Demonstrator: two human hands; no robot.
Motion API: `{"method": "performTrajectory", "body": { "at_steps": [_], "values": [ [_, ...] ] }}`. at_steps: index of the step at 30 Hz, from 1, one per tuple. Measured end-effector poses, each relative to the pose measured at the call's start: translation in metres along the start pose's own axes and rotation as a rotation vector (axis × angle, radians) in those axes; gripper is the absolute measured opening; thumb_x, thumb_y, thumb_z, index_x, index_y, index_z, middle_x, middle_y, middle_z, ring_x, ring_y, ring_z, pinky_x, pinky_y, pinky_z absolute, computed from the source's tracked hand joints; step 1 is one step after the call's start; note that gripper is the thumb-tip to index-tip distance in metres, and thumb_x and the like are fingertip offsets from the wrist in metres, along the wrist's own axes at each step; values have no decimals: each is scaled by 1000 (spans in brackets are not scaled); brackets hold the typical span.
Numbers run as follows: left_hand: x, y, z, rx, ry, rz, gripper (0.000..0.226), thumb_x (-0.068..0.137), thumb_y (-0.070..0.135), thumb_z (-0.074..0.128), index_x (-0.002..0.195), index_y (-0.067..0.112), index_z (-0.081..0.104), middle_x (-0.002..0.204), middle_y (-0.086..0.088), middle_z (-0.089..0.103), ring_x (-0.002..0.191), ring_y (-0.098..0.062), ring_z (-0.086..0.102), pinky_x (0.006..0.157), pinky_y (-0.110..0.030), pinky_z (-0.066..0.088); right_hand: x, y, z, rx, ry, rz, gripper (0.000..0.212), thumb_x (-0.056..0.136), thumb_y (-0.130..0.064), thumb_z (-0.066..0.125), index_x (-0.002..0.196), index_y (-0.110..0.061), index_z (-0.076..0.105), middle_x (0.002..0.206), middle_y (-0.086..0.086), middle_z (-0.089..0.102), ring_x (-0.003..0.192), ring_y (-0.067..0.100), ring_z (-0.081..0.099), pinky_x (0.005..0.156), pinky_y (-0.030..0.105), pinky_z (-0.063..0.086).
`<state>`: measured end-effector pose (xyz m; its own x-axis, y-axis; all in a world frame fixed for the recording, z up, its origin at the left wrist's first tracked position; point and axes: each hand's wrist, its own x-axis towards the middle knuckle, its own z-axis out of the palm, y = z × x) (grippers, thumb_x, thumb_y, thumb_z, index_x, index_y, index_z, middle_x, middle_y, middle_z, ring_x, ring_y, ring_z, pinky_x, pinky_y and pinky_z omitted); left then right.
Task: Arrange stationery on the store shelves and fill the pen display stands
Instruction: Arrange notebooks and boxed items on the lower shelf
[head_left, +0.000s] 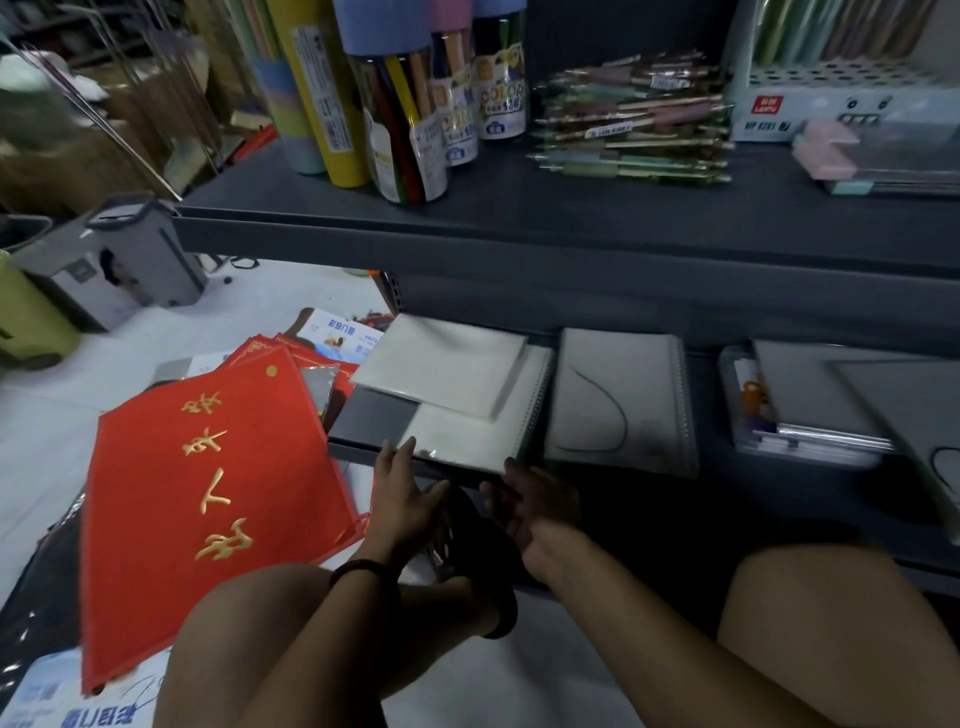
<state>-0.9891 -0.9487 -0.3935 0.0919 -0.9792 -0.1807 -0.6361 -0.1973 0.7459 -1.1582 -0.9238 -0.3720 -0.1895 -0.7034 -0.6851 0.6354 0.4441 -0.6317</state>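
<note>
The wrapped white notebook (467, 436) is lying at the front edge of the lower shelf (779, 488). The left hand (402, 486) is touching its near edge with straight fingers. The right hand (530, 501) is hovering loose-fingered and empty by the corner, likely squaring it beside the spiral notebook (618, 400).

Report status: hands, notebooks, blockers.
Left hand open, touching front edge of white notebook stack on lower shelf. Right hand open beside its corner, holding nothing. Red banner on floor, left of stack.
</note>
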Motion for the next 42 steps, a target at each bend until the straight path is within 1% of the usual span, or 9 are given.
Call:
{"method": "performTrajectory", "body": {
  "at_steps": [7,10,13,16,19,24,34,37,42],
  "values": [
    [11,-15,7,-20,-58,63,67,85,17,83,146,12,54,164,-15,31,156,-26,27,120,-53,36,14,0,17,-149,-13,-127,19,99,-11,67,82,-8,59,67,12,60,47,15,62,43,21,46],
    [14,-18,4,-19,-73,97,58,87,18,82,140,16,58,155,-12,44,149,-26,39,115,-51,43,13,-3,21,-185,-6,-202,6,99,-3,61,105,-2,61,71,22,68,49,20,66,43,24,49],
    [11,-12,1,-91,49,71,44,87,19,80,128,21,67,131,0,63,114,-20,68,97,-38,55,11,-12,18,-189,11,-325,7,102,0,54,103,-7,54,64,11,68,60,29,73,53,34,55],
    [6,-3,0,-125,164,18,40,88,24,78,125,17,66,119,3,64,93,-13,68,79,-26,49,3,-25,10,-242,8,-420,15,103,0,52,96,-14,53,72,15,68,58,24,74,54,35,57],
    [4,7,6,-402,22,-110,26,96,39,69,103,14,67,96,-5,70,76,-18,65,67,-31,50,-1,-35,-4,-287,2,-473,15,104,1,52,94,-10,52,74,22,67,54,23,74,52,35,58],
    [-14,39,18,-782,-149,-271,24,104,6,57,80,4,58,59,-9,50,41,-10,45,40,-19,34,-11,-55,-36,-302,3,-518,20,104,4,52,91,-11,57,75,19,67,52,25,71,54,38,61],
    [-24,72,61,-644,-166,-47,18,95,9,72,113,6,77,94,-9,71,65,-2,57,58,-14,44,-24,-99,-114,-198,78,-568,16,102,9,56,96,-5,60,94,21,69,53,27,72,47,35,60],
    [-19,89,75,-658,-124,-92,33,82,28,87,106,7,79,83,-17,75,73,-5,55,65,-25,43,-22,-105,-135,-166,141,-582,22,99,10,61,91,-10,66,74,2,76,51,18,71,47,31,60],
    [-15,104,95,-540,-78,-55,33,90,14,81,121,5,75,110,-17,77,104,-13,65,90,-50,55,-13,-108,-159,-349,212,-597,34,92,9,70,69,-15,76,65,-4,74,57,14,68,61,34,58]
  ]
}}
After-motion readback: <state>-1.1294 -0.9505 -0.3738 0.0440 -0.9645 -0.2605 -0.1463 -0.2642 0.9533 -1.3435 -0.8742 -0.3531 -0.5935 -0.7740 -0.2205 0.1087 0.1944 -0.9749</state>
